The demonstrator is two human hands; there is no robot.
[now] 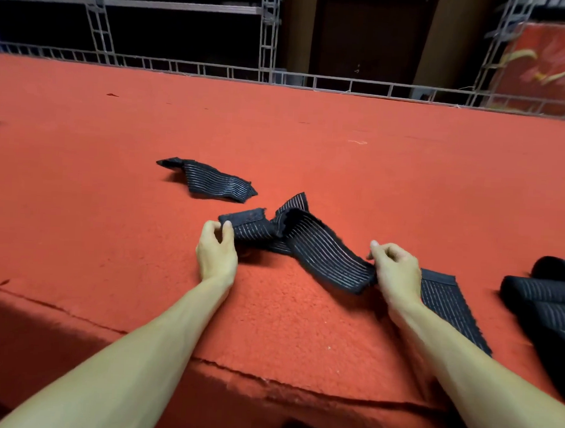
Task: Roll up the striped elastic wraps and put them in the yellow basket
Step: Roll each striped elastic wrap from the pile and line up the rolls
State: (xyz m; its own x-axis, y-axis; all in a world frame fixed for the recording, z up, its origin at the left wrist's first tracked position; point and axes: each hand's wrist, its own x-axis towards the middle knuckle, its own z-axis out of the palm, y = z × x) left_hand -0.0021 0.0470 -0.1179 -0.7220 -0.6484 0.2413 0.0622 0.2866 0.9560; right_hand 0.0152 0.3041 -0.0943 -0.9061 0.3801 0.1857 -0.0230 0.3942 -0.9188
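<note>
A black striped elastic wrap (322,248) lies twisted across the middle of the red felt table (279,132). My left hand (215,251) pinches its left end between thumb and fingers. My right hand (396,269) pinches the wrap further right, and the rest of the strip runs under my right wrist toward the table's front edge. A second striped wrap (214,180) lies loose and crumpled a little farther back, to the left. No yellow basket is in view.
Several rolled or bunched black striped wraps (545,303) sit at the right edge of the view. A metal truss rail (282,76) borders the far side of the table. The table's front edge runs just below my forearms.
</note>
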